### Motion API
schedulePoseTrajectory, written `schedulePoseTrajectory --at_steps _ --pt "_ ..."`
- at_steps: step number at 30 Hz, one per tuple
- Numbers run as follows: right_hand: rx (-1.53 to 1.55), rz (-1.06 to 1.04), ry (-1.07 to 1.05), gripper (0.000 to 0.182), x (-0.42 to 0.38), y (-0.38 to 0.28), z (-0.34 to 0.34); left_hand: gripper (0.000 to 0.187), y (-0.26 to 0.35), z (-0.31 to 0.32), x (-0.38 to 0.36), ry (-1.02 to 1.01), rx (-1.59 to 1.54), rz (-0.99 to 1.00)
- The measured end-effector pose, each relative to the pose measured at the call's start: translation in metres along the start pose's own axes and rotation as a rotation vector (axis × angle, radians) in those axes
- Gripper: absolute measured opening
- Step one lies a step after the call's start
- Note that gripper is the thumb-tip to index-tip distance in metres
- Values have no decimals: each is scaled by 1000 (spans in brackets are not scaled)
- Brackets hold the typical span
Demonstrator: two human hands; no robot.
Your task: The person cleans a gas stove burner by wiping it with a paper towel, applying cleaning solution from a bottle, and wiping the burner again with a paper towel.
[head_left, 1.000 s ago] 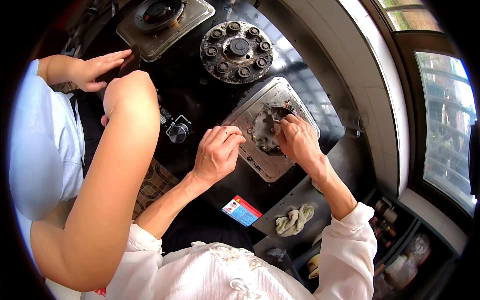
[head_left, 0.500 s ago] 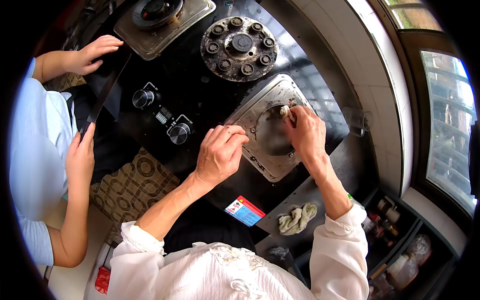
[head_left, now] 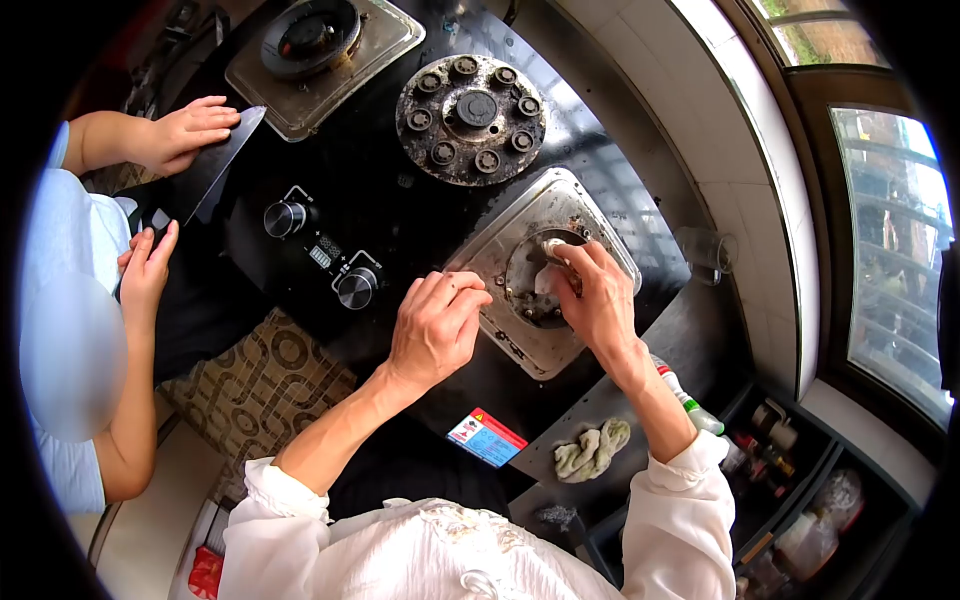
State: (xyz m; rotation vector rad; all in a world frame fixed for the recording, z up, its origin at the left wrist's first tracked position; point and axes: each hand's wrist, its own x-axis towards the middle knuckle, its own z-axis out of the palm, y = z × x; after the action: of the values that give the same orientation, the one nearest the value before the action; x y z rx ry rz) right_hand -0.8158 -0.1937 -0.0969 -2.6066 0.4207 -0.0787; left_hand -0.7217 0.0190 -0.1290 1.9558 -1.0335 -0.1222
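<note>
My right hand [head_left: 597, 300] is closed around a crumpled whitish wad [head_left: 546, 279], held over the round burner opening [head_left: 524, 305] of a square metal drip tray [head_left: 553, 196]. Dark grime and spots mark the tray. At its left edge, my left hand [head_left: 437, 327] has its fingers curled together, fingertips on the rim. Beyond the tray, a round burner plate [head_left: 476, 106] with several small ports lies on the black glass cooktop [head_left: 400, 215].
At the left, another person's hands [head_left: 185, 135] hold a large knife [head_left: 228, 158]. Two knobs [head_left: 356, 288] are on the cooktop. A second burner [head_left: 310, 35] stands far left. A clear glass [head_left: 706, 252] is at the right, a rag [head_left: 592, 450] nearer me, beside an open drawer [head_left: 775, 470].
My right hand has shifted left and nearer me over the burner opening, showing more of the whitish wad. My left hand stays at the rim. The other person's knife has turned, its blade side showing.
</note>
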Motion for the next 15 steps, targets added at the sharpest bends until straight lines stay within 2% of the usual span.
schedulePoseTrajectory --at_steps 2,5,8,10,15 --pt "-31 -18 24 25 0 2 0 16 0 -1 0 -2 2 -1" --pt "-245 -41 -51 20 5 9 5 16 0 -1 0 -16 5 -4" --pt "-232 -36 -6 17 5 9 15 15 -1 -1 0 1 12 5" --pt "-134 135 11 17 3 4 11 15 -1 0 -1 -6 11 2" --pt "-209 58 -93 27 13 -4 -5 16 -2 0 -1 -3 15 4"
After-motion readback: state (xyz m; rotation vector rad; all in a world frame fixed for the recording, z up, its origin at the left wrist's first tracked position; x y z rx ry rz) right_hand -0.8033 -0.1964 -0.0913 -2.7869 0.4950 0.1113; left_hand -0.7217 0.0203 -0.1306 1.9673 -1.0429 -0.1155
